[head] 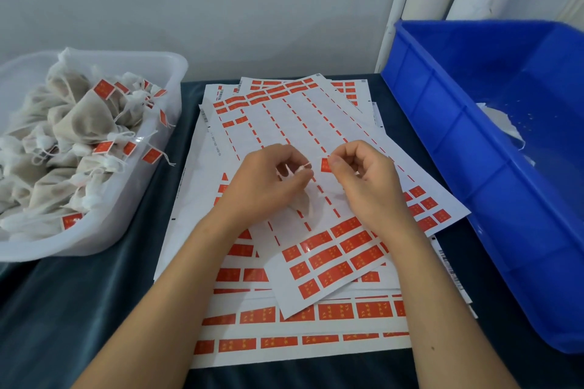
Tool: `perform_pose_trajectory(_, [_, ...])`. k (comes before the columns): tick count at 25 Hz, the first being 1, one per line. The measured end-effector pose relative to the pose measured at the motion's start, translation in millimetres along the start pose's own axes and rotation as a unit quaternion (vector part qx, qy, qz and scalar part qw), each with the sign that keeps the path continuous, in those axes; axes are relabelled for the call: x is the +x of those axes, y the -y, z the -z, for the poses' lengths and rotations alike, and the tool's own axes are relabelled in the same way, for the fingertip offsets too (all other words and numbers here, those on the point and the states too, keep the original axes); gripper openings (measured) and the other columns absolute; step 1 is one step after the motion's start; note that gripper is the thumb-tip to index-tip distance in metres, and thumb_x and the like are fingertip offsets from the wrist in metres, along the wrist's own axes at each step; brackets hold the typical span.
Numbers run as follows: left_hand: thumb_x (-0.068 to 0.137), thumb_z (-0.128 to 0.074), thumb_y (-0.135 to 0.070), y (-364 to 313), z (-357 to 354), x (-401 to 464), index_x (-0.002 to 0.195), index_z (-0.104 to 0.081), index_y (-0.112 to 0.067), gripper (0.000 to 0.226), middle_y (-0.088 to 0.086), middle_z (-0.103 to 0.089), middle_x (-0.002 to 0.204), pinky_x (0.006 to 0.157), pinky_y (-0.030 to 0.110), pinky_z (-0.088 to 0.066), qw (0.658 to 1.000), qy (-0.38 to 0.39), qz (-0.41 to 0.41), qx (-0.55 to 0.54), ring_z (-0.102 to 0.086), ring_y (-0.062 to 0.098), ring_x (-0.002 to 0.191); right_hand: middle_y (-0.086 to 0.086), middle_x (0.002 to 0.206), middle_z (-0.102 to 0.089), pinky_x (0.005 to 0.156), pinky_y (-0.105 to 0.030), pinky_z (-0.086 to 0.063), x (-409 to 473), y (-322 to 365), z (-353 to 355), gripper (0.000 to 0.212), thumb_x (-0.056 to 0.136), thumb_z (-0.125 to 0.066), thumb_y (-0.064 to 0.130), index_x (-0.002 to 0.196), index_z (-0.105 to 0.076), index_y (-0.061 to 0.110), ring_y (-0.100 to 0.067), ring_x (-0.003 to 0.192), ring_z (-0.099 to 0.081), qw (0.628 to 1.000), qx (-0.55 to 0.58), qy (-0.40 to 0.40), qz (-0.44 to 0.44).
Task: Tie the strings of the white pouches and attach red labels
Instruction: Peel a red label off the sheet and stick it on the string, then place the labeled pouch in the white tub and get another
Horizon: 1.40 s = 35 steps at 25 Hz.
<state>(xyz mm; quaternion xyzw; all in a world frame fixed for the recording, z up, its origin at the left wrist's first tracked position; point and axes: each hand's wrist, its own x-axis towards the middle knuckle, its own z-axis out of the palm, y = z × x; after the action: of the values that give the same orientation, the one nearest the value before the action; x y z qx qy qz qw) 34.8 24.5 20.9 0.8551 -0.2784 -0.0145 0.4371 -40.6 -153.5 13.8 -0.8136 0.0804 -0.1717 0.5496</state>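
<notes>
1. The left hand (268, 180) pinches the string (305, 166) of a white pouch (305, 204), which lies under it on the top label sheet (316, 133).
2. The right hand (363, 180) pinches a red label (325, 165) just beside the string's end.
3. A clear tub (158, 142) of labelled pouches borders the sheets on the left; a blue bin (442, 136) overlaps their right edge.
4. A strip of dark cloth (63, 309) shows near the front.

Pale wall (221, 3) behind dark-clothed table (79, 309).
</notes>
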Motion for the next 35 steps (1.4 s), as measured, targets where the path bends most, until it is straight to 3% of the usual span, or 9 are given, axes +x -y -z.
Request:
perform_pose_trajectory(6, [0.095, -0.072, -0.041, -5.8, 13.7, -9.2, 0.098, -0.069, -0.038, 0.005, -0.021, -0.065, 0.093, 0.065, 0.011, -0.051, 0.996, -0.081, 0.012, 0.032, -0.063, 0.001, 0.085, 0.039, 0.116, -0.062, 0.073, 0.001, -0.047, -8.5, 10.0, -10.7, 0.023, 0.098, -0.061, 0.048, 0.12, -0.06, 0.052, 0.011, 0.111, -0.058, 0.997, -0.015, 0.051, 0.064])
perform_pose_trajectory(8, [0.094, -0.073, -0.04, -11.0, 28.5, -15.1, 0.096, -0.068, -0.039, 0.006, -0.022, -0.065, 0.095, 0.068, 0.014, -0.055, 0.992, -0.123, 0.022, 0.032, -0.065, 0.003, 0.084, 0.038, 0.124, -0.059, 0.074, -0.003, -0.05, -11.2, 10.6, -18.4, 0.033, 0.096, -0.061, 0.051, 0.129, -0.055, 0.053, 0.011, 0.113, -0.057, 0.994, -0.05, 0.067, 0.073])
perform_pose_trajectory(14, [0.091, -0.078, -0.032, -18.7, 120.5, -34.9, 0.091, -0.069, -0.037, 0.011, -0.017, -0.069, 0.092, 0.069, 0.016, -0.055, 0.962, -0.263, -0.008, 0.067, -0.069, 0.003, 0.084, 0.032, 0.146, -0.047, 0.103, -0.029, -0.047, -18.0, 1.2, -37.6, 0.045, 0.095, -0.055, 0.062, 0.137, -0.039, 0.064, 0.004, 0.123, -0.053, 0.971, -0.175, 0.151, 0.065])
perform_pose_trajectory(18, [0.086, -0.079, -0.024, -10.3, 194.5, -34.6, 0.086, -0.068, -0.031, 0.013, -0.009, -0.068, 0.093, 0.074, 0.018, -0.053, 0.919, -0.381, 0.003, 0.103, -0.067, 0.002, 0.08, 0.029, 0.147, -0.047, 0.109, -0.027, -0.038, -19.5, -0.2, -45.1, 0.047, 0.096, -0.05, 0.064, 0.141, -0.043, 0.055, 0.004, 0.123, -0.046, 0.944, -0.266, 0.181, 0.079])
perform_pose_trajectory(20, [0.086, -0.08, -0.02, 0.9, 217.4, -36.4, 0.09, -0.069, -0.028, 0.014, -0.005, -0.067, 0.095, 0.072, 0.01, -0.05, 0.915, -0.379, 0.009, 0.138, -0.065, 0.0, 0.08, 0.027, 0.148, -0.047, 0.111, -0.024, -0.031, -19.0, 8.4, -53.4, 0.045, 0.098, -0.046, 0.063, 0.142, -0.045, 0.051, -0.002, 0.13, -0.047, 0.924, -0.326, 0.172, 0.098])
perform_pose_trajectory(24, [0.09, -0.078, -0.014, 28.4, 204.0, -45.9, 0.094, -0.071, -0.018, 0.009, -0.004, -0.061, 0.095, 0.073, 0.028, -0.054, 0.934, -0.299, 0.041, 0.191, -0.061, 0.01, 0.078, 0.024, 0.148, -0.048, 0.107, -0.023, -0.034, -19.8, 46.8, -96.8, 0.045, 0.1, -0.045, 0.061, 0.142, -0.046, 0.046, -0.006, 0.129, -0.05, 0.909, -0.33, 0.204, 0.155])
perform_pose_trajectory(30, [0.095, -0.069, -0.015, 32.4, 192.9, -48.4, 0.106, -0.071, -0.011, 0.011, -0.001, -0.054, 0.104, 0.074, 0.039, -0.054, 0.923, -0.277, 0.023, 0.267, -0.055, 0.019, 0.087, 0.015, 0.155, -0.045, 0.111, -0.033, -0.038, -16.3, 79.7, -146.1, 0.045, 0.104, -0.043, 0.051, 0.148, -0.044, 0.041, -0.014, 0.135, -0.049, 0.862, -0.365, 0.291, 0.199])
perform_pose_trajectory(33, [0.094, -0.07, -0.024, 19.2, 195.0, -48.9, 0.113, -0.069, -0.018, 0.019, 0.003, -0.055, 0.108, 0.071, 0.039, -0.051, 0.895, -0.287, 0.04, 0.339, -0.054, 0.023, 0.094, 0.016, 0.153, -0.048, 0.11, -0.031, -0.038, -14.8, 87.1, -138.9, 0.044, 0.103, -0.045, 0.053, 0.146, -0.046, 0.042, -0.013, 0.132, -0.052, 0.868, -0.358, 0.291, 0.186])
perform_pose_trajectory(35, [0.092, -0.07, -0.025, 9.4, 194.2, -45.9, 0.114, -0.069, -0.021, 0.022, 0.005, -0.056, 0.111, 0.076, 0.044, -0.048, 0.881, -0.288, 0.042, 0.374, -0.056, 0.028, 0.097, 0.017, 0.149, -0.051, 0.107, -0.03, -0.04, -10.4, 94.8, -122.3, 0.042, 0.102, -0.048, 0.054, 0.142, -0.05, 0.043, -0.012, 0.128, -0.054, 0.882, -0.347, 0.264, 0.181])
